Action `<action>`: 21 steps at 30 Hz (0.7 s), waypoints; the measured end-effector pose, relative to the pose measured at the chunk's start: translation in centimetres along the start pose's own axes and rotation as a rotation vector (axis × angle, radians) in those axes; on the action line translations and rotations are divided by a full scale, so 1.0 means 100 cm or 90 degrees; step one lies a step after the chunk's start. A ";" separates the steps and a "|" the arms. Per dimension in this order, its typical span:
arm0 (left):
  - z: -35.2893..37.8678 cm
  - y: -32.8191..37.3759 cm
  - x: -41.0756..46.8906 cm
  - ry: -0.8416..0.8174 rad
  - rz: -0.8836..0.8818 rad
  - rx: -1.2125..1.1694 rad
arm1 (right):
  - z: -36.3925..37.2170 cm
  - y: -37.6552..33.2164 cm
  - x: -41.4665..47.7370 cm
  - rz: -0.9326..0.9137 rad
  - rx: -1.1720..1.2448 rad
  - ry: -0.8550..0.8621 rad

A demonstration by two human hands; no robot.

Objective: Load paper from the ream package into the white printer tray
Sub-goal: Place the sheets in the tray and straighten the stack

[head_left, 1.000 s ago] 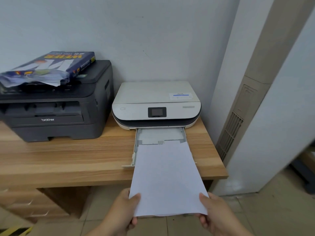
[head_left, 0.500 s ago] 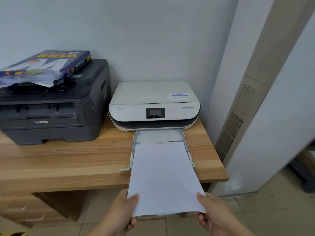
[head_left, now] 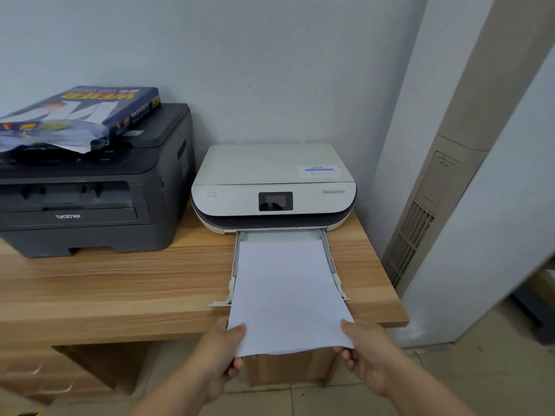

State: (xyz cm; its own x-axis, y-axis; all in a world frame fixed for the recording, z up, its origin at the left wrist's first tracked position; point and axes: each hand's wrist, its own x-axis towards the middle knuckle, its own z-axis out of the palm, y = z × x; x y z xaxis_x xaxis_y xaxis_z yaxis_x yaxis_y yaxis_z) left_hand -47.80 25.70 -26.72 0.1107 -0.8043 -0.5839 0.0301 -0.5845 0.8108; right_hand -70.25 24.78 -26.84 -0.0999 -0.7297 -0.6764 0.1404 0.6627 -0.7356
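A stack of white paper (head_left: 285, 292) lies with its far end inside the pulled-out tray (head_left: 330, 259) of the white printer (head_left: 271, 181); its near end sticks out past the desk edge. My left hand (head_left: 222, 352) pinches the near left corner, thumb on top. The near right corner is pinched by my right hand (head_left: 365, 352) in the same way. The torn-open blue ream package (head_left: 75, 115) lies on top of the black printer at the left.
The black Brother printer (head_left: 90, 190) stands on the wooden desk (head_left: 120, 289) left of the white one. A cardboard box (head_left: 288, 369) sits under the desk. A tall air-conditioner unit (head_left: 435, 190) stands at the right, close to the desk's end.
Both hands have pushed the paper farther into the tray; its far edge now lies nearer the printer body, and less paper hangs over the desk edge.
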 end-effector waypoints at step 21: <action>-0.002 0.012 0.027 -0.015 -0.019 -0.006 | 0.013 -0.011 0.011 -0.023 -0.021 0.021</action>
State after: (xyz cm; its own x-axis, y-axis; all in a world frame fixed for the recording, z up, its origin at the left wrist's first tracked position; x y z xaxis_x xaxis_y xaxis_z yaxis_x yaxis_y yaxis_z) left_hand -47.25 22.82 -27.31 0.0865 -0.7888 -0.6085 0.0420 -0.6074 0.7933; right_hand -69.26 23.09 -26.73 -0.1365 -0.7476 -0.6500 0.1032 0.6418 -0.7599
